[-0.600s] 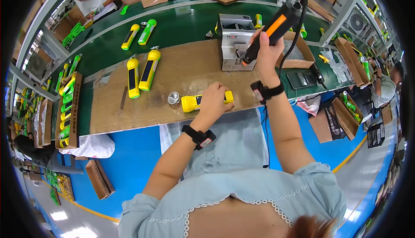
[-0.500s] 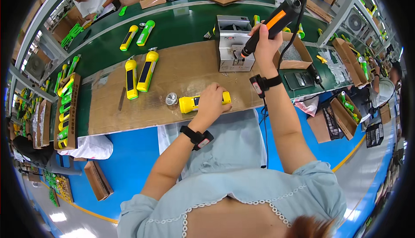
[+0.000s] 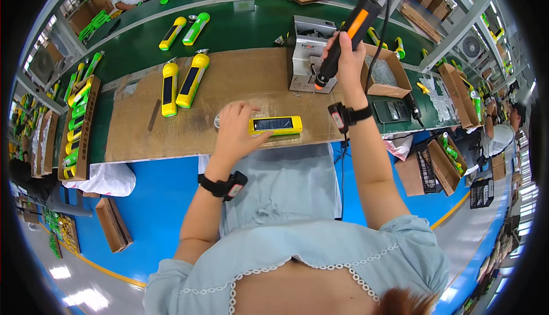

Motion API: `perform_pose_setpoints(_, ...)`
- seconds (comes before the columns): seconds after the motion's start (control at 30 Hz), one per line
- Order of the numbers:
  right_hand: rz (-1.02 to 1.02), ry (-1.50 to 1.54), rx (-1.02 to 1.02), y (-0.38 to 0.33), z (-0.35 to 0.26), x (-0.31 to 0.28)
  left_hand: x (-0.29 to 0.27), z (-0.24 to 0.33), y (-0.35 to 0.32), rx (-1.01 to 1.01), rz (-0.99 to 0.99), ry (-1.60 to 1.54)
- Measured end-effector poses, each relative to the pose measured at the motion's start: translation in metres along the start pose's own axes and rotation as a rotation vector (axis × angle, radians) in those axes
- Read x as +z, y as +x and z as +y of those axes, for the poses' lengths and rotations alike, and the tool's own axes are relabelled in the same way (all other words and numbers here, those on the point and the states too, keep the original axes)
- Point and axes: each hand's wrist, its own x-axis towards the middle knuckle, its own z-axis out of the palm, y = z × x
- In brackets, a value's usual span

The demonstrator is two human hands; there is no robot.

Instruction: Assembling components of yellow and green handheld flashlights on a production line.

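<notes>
Currently, the cardboard sheet (image 3: 189, 137) on the green tabletop (image 3: 251, 29) serves as the reference for all positions. The workpiece, a yellow flashlight (image 3: 273, 124), lies lengthwise near the sheet's near edge, right of its middle, with the dark panel facing up.

Left hand (image 3: 235, 131): positioned above the near part of the sheet, at the left end of the workpiece. Its grip is spread, with fingers and thumb apart; contact with the workpiece cannot be determined. A silver reflector (image 3: 217, 122), partly hidden by this hand, sits near the same edge.

Right hand (image 3: 347, 57): raised at the sheet's right end. Its grip is clamped around a corded black power screwdriver (image 3: 361, 22) with an orange stripe, tip angled downward.

Surrounding items: two yellow-and-green flashlights (image 3: 193, 80) lie side by side on the sheet's far left portion. A grey box (image 3: 300, 77) stands at its far right corner. An open carton (image 3: 389, 90) and a dark flat device (image 3: 392, 111) are located right of the sheet.
</notes>
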Motion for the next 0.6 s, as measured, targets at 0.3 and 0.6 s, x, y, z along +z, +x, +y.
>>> perform_pose_setpoints(0.3,-0.212,0.261,0.006,-0.094,-0.015,0.066,0.033,-0.027,-0.012,-0.039,-0.091,-0.015)
perform_pose_setpoints(0.6,-0.169,0.258,-0.022,-0.102,0.001,0.080,0.041,-0.024,-0.014,-0.036,-0.102,-0.014)
